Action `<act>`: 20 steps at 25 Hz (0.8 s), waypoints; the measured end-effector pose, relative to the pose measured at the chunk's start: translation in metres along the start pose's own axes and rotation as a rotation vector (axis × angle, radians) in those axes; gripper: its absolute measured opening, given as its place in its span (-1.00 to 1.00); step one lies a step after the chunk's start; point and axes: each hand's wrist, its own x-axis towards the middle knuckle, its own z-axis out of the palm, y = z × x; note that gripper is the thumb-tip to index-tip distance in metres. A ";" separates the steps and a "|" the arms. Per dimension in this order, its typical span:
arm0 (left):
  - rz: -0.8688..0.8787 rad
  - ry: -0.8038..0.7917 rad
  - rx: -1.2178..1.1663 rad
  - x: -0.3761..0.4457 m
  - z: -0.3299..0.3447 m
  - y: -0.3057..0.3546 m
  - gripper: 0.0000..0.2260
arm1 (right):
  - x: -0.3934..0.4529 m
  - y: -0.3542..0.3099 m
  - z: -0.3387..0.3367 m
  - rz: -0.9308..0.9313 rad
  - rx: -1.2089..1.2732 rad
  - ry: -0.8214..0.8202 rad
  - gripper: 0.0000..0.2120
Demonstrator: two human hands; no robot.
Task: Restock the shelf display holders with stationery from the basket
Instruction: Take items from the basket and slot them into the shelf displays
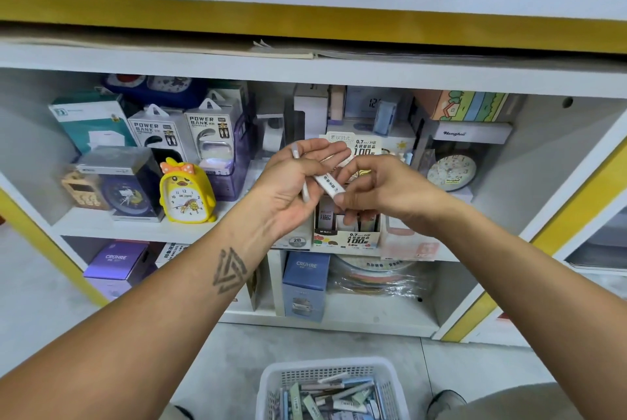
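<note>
Restocking is mid-stream, by my read: I have stock in hand just above the display holder (346, 233), the cardboard lead-refill box at the front edge of the middle shelf (135, 228), and more waits in the white basket (271, 382) on the floor below. My left hand (291, 189) lies palm-up, fingers loosely curved around a thin white pen-like stick (300, 172) that runs across the palm. My right hand (383, 189) pinches one end of a small white refill case (327, 183) between thumb and fingers; its other end lies against the left fingers. Whether the left hand also grips the case, I cannot tell. Next I judge the case must be turned upright and lowered into a free slot of the holder, beside the cases already standing there.
</note>
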 end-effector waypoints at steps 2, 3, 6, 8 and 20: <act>0.005 0.070 0.051 0.000 -0.002 0.006 -0.77 | 0.005 0.000 0.004 -0.025 0.057 0.051 -0.81; -0.002 0.139 0.123 0.000 -0.005 0.009 -0.83 | 0.008 -0.001 0.004 -0.043 0.052 0.118 -0.85; -0.095 0.292 0.401 -0.001 -0.022 0.021 -0.86 | 0.016 -0.002 0.005 -0.094 -0.020 0.273 -0.88; -0.172 0.286 0.500 -0.005 -0.033 0.028 -0.86 | 0.020 -0.003 0.011 -0.137 -0.081 0.285 -0.86; 0.001 0.399 0.666 -0.023 -0.070 0.059 -0.86 | 0.043 -0.014 0.049 -0.082 0.252 0.169 -0.82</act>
